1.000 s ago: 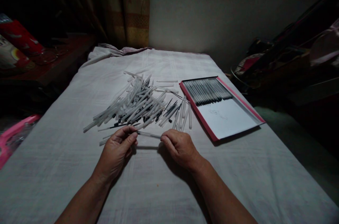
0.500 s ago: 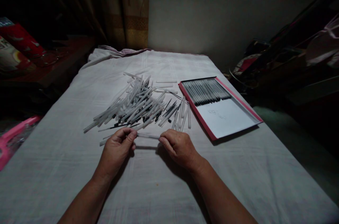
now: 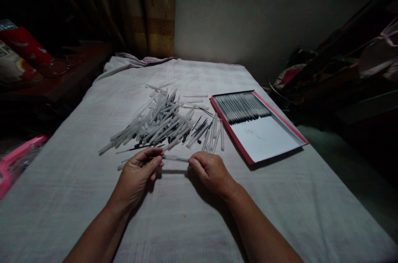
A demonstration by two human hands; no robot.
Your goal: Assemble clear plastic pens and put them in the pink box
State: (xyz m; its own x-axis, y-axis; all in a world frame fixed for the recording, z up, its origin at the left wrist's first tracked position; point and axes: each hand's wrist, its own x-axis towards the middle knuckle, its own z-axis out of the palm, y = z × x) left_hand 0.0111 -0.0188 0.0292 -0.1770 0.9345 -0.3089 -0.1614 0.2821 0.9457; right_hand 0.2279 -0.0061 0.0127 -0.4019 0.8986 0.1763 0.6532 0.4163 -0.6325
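Fingertips of both hands pinch one clear pen (image 3: pixel 174 158) by its ends: my left hand (image 3: pixel 137 174) takes the left end, my right hand (image 3: pixel 210 170) the right. Its long axis runs nearly level, left to right, just above the cloth (image 3: pixel 186 221), near the pen pile (image 3: pixel 161 122). Which end carries the tip I cannot tell in this dim light.
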